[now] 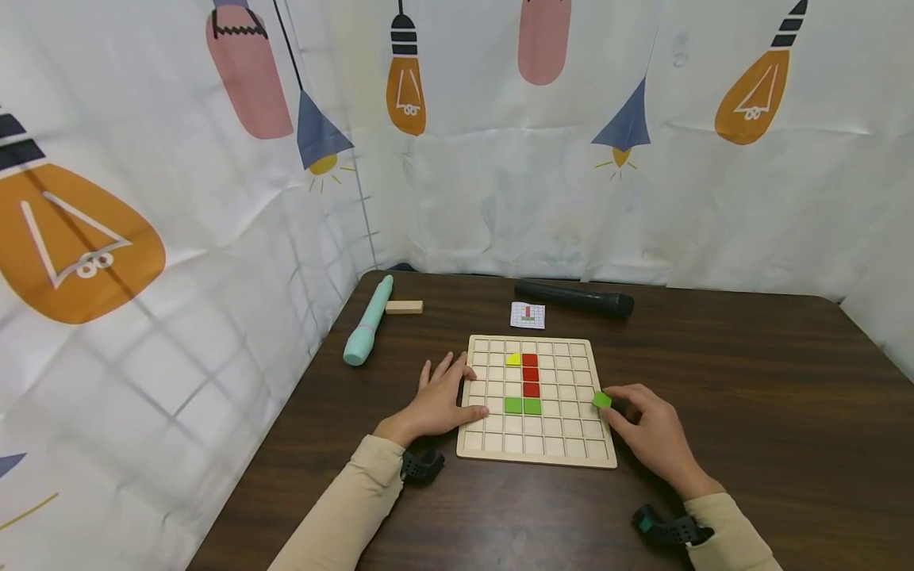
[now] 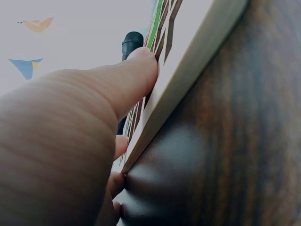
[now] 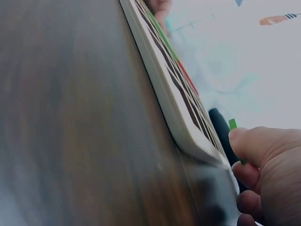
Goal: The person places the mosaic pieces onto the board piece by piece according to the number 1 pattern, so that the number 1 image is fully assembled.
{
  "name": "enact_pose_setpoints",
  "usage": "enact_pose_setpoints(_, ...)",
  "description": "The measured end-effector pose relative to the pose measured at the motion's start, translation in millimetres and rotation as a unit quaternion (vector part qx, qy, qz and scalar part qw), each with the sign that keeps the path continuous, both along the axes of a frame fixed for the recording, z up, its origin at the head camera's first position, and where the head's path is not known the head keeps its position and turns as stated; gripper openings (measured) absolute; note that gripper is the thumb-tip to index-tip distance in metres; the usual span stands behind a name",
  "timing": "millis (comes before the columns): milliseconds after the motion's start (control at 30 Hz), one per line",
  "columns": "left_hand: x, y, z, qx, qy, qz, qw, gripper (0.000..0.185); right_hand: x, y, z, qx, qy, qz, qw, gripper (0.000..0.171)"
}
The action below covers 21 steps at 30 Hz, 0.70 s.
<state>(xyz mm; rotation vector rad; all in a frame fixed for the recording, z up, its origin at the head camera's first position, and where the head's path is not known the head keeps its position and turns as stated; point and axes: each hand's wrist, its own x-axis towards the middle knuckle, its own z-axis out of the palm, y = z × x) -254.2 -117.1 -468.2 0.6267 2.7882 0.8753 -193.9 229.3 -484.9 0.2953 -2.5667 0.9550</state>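
Note:
A wooden grid board [image 1: 564,436] lies on the dark table. Set into its cells are a yellow piece [image 1: 513,359] with a slanted corner, a column of three red square tiles [image 1: 531,374] and two green square tiles [image 1: 513,405] side by side. My left hand [image 1: 437,400] rests on the board's left edge, thumb on top and fingers spread along the side. Between thumb and fingertips, my right hand [image 1: 653,432] pinches a green tile [image 1: 601,400] at the board's right edge. In the right wrist view this green tile [image 3: 232,124] shows edge-on, mostly covered by the thumb.
Behind the board lie a small printed pattern card [image 1: 528,316] and a black microphone [image 1: 574,299]. A mint-green microphone-shaped object [image 1: 368,321] and a small wooden block [image 1: 404,307] sit at the back left. A patterned curtain [image 1: 500,198] hangs behind the table.

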Motion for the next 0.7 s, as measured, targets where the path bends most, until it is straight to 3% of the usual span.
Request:
enact_pose_setpoints(467, 0.4, 0.9, 1.4, -0.004, 0.001, 0.003, 1.0000, 0.048, -2.8, -36.0, -3.1, -0.006, 0.006, 0.034, 0.999, 0.027)
enact_pose_setpoints(700, 0.6, 0.3, 1.2, -0.005, 0.003, 0.000, 1.0000, 0.049, -2.6, -47.0, -0.2, -0.009, -0.017, 0.044, 0.999, 0.029)
